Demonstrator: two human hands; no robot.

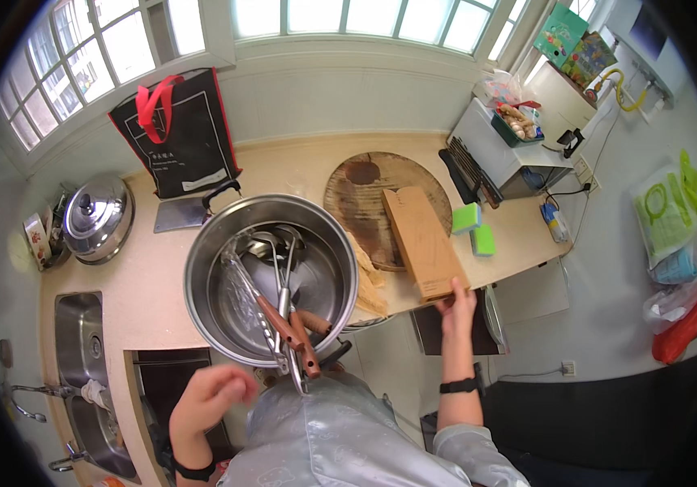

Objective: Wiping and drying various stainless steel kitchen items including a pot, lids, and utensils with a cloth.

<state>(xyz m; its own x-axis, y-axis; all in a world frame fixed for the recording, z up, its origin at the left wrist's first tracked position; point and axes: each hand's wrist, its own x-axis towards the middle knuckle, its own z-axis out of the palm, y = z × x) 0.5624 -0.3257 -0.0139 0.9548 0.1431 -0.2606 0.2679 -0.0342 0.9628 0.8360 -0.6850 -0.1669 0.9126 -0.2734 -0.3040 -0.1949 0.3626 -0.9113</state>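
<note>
My right hand [458, 305] grips the near end of a long brown cardboard box [424, 243]. The box lies slantwise, its far part over a round wooden chopping board [354, 207] and its near end at the counter's front edge. Low at the left, my left hand [217, 392] is in the air with its fingers curled together, slightly blurred, and no object shows in it. Beyond that hand stands a large steel pot [202, 292] containing ladles, tongs [268, 332] and other utensils. Their wooden handles [304, 353] lean over the pot's near rim.
Yellowish cloth [373, 298] lies between pot and board. Two green sponges [466, 218] and several knives [473, 173] sit right of the board. A domed lidded pan [99, 219], black bag [184, 134] and steel sink [81, 316] occupy the left. A white appliance [485, 140] stands back right.
</note>
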